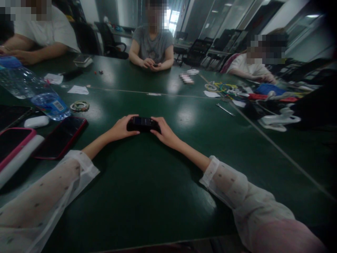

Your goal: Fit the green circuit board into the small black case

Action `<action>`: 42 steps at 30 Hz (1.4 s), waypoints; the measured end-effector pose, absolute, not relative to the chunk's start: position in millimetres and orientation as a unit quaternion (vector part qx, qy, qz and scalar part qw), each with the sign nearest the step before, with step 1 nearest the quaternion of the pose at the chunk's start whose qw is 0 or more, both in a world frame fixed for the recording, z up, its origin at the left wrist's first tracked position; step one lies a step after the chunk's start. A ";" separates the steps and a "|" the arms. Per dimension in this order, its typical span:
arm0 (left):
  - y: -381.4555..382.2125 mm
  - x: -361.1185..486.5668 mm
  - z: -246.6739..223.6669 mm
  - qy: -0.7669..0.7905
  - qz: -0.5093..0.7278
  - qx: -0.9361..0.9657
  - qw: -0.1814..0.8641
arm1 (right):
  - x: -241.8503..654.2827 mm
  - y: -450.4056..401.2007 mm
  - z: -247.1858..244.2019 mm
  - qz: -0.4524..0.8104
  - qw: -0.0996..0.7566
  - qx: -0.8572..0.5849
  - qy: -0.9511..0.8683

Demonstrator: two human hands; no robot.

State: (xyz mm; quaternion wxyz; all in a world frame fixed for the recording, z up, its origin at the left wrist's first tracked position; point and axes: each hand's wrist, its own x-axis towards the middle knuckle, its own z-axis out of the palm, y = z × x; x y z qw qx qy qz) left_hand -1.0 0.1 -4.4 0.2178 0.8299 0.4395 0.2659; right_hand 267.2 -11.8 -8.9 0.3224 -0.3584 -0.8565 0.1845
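Note:
A small black device (143,124) with a dark screen rests on or just above the dark green table (158,168), in the middle of the view. My left hand (123,127) grips its left end, fingers on the far side and thumb on the near side. Its right end is held the same way by my right hand (165,130). The palms and the device's underside are hidden.
On the left lie a red-edged phone (63,137), a pink-edged phone (16,142), a white case (36,121) and a tilted water bottle (34,89). A wrench (225,109), cables (223,88) and a white clamp (279,120) lie right. Three people sit across.

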 end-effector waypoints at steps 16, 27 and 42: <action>1.0 -1.5 -4.3 0.447 0.251 0.833 0.209 | 270.4 -10.6 -10.9 0.190 0.341 -0.371 -0.843; 1.2 -1.9 -4.0 0.437 0.255 0.836 0.212 | 270.5 -9.2 -10.9 0.214 0.344 -0.392 -0.826; 1.2 -1.3 -4.4 0.440 0.252 0.837 0.205 | 271.2 -9.3 -11.0 0.195 0.337 -0.404 -0.827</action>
